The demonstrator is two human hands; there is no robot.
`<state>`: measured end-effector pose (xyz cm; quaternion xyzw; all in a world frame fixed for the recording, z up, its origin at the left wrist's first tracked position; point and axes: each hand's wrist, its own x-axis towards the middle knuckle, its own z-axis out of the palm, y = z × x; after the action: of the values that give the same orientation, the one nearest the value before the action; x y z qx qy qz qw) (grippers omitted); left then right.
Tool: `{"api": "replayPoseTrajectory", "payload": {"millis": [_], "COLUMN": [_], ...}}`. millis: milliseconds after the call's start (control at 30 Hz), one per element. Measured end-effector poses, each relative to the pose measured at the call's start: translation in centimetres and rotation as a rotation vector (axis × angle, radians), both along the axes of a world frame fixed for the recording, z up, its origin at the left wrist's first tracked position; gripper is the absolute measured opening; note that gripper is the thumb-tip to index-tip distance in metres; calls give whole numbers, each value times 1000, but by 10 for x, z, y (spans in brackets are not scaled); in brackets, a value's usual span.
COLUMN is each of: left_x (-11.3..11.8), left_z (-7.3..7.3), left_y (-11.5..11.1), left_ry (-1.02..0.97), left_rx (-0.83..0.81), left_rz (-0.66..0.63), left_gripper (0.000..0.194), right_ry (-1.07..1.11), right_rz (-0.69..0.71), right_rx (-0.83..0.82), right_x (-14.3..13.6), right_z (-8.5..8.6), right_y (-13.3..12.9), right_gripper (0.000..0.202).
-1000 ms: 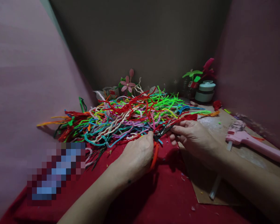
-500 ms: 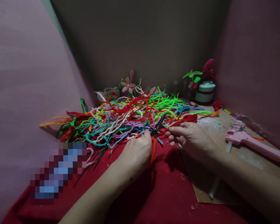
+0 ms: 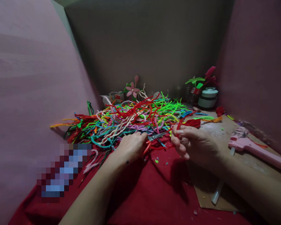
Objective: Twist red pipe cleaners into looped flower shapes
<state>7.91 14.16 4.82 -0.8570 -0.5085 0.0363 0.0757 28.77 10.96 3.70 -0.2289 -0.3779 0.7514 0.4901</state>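
My left hand [image 3: 132, 144] is closed around scissors [image 3: 155, 136] with orange-red handles. Their dark blades point right, close to the fingers of my other hand. In my right hand [image 3: 194, 142] a red pipe cleaner [image 3: 178, 125] is pinched between thumb and forefinger, curving up past the fingertips. Directly beyond both hands spreads a tangled pile of coloured pipe cleaners [image 3: 125, 120]. A dark red fuzzy bundle [image 3: 192, 123] lies just behind my right hand.
A pink glue gun [image 3: 253, 145] and a clear glue stick [image 3: 217, 193] lie on cardboard [image 3: 207, 200] at the right. Behind stand a pale-lidded jar [image 3: 208, 98] and a pink pipe-cleaner flower [image 3: 132, 90]. Red cloth [image 3: 150, 200] covers the table; a pixelated patch hides something at left.
The scissors have swung from pointing up and away to pointing right, towards my right hand. The red pipe cleaner now stands up from my right fingers. The view has shifted slightly.
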Motion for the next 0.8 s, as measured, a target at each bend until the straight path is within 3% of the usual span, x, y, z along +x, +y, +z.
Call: {"api": "replayPoseTrajectory", "payload": {"millis": [167,333,567,800], "left_x": [-10,-10,-4,7], "left_z": [9,17,12,14], "left_y": [6,5,-1,-17], "left_ry": [-166,-271,-520,-509], "left_rx": [56,49,-88,-143], "left_rz": [6,145,-58,-216], "left_gripper": [34,28,27,24], "right_ry": [96,104,79,-1], "right_rz": [158,120,28,-89], "right_rx": [-80,-76,-77,-19], "right_x": [8,12,5,-1], "right_z": [0,0,-1,2], "right_y": [0,1,4,4], "right_gripper": [6,11,9,15]}}
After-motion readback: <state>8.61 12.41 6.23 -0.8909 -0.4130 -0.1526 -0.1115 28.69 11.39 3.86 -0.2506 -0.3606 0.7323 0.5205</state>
